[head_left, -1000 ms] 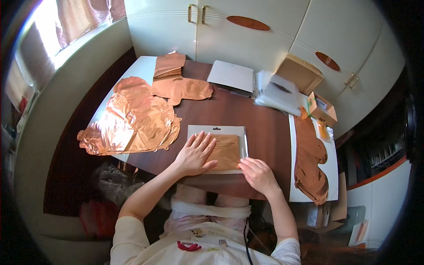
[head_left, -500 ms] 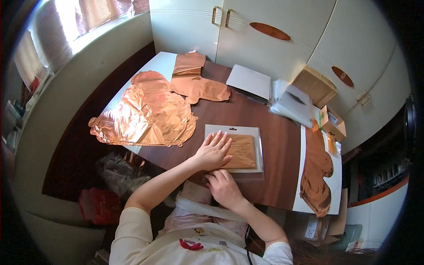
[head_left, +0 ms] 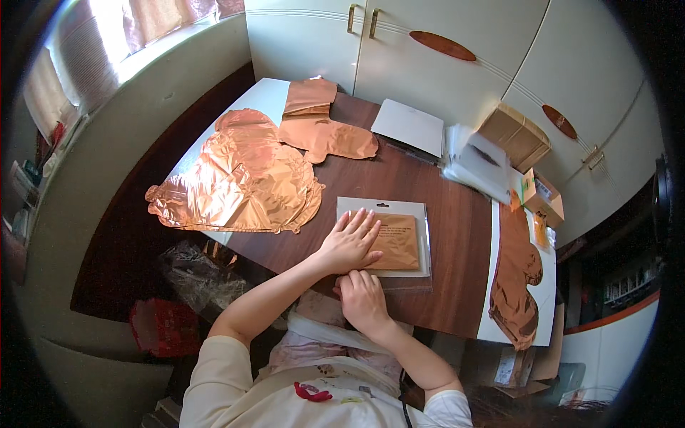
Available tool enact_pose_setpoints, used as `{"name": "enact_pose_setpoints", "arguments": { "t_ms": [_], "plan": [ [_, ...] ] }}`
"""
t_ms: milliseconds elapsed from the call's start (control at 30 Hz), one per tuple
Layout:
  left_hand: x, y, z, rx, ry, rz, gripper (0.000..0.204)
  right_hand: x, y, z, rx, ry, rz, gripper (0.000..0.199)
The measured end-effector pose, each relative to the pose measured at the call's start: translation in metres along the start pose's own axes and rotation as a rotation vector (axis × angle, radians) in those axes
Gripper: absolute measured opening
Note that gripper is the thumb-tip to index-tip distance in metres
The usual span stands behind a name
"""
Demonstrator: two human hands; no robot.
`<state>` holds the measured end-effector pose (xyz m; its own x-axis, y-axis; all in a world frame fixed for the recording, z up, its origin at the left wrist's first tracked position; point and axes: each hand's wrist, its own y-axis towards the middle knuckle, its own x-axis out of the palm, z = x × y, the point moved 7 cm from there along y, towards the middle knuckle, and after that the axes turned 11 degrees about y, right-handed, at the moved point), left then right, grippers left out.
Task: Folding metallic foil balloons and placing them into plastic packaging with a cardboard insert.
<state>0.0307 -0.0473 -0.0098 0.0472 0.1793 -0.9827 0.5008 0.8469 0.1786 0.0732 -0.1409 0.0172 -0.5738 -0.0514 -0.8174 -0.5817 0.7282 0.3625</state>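
Presumably light, slick and stiff-backed, the packet [head_left: 402, 250] on the brown table [head_left: 449, 285] is best taken by its side edges. It is pressed by the left hand [head_left: 348, 246], fingers spread, while the right hand [head_left: 364, 301] is curled by its near-left corner, any grip impossible to tell. The table is flanked by copper foil [head_left: 246, 178] and backed by white cabinets [head_left: 303, 50].

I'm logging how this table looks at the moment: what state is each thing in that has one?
Packaged copper foil, folded flat, partly covered
Left hand, open and flat upon it
Right hand, curled at its near edge, grip unclear
Large foil shape, spread out, wrinkled
Foil piece beyond it, flat, creased
Right-side foil shape, lying lengthwise, wrinkled
Cabinet doors, closed
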Motion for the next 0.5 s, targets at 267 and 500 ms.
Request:
{"name": "enact_pose_setpoints", "arguments": {
  "t_ms": [267, 500],
  "plan": [
    [-0.004, -0.002, 0.002, 0.020, 0.043, 0.017, 0.073, -0.019, -0.002, 0.006, 0.019, 0.310, 0.144, 0.009],
    [-0.006, -0.004, 0.003, 0.031, 0.032, -0.006, 0.072, -0.099, -0.063, 0.074, 0.160, 1.456, 0.641, 0.011]
  ]
}}
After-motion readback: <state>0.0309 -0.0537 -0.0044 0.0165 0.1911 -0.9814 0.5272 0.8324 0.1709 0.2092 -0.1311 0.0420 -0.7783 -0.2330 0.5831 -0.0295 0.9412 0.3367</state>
